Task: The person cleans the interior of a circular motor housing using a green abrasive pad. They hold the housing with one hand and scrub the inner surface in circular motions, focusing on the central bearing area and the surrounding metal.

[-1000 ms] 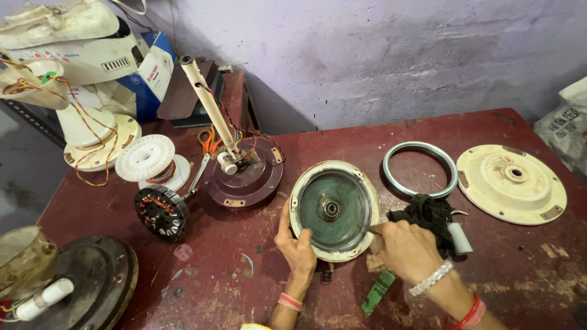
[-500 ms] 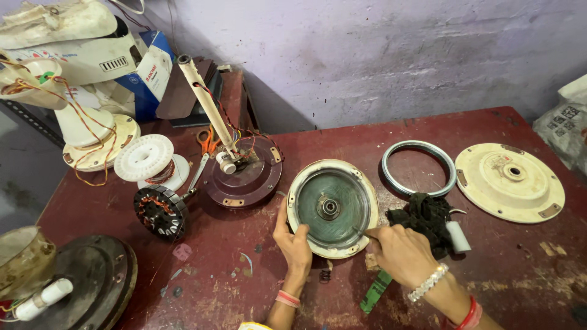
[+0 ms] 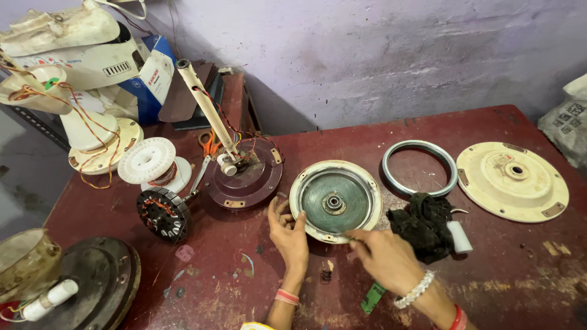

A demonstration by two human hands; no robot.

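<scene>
Two hands working on a round cream-rimmed metal motor cover [image 3: 335,200] on the red table [image 3: 391,131].

The left hand [image 3: 288,232] is gripping its rim; the right hand [image 3: 384,256] is pinching its near edge beside a black rag [image 3: 423,225].

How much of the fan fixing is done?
The fan is already in pieces: a metal ring, a cream cover and a wound coil part lie apart on the table. Right now the left hand steadies the round motor cover while the right hand works at its rim. Nothing is back together yet.
</scene>
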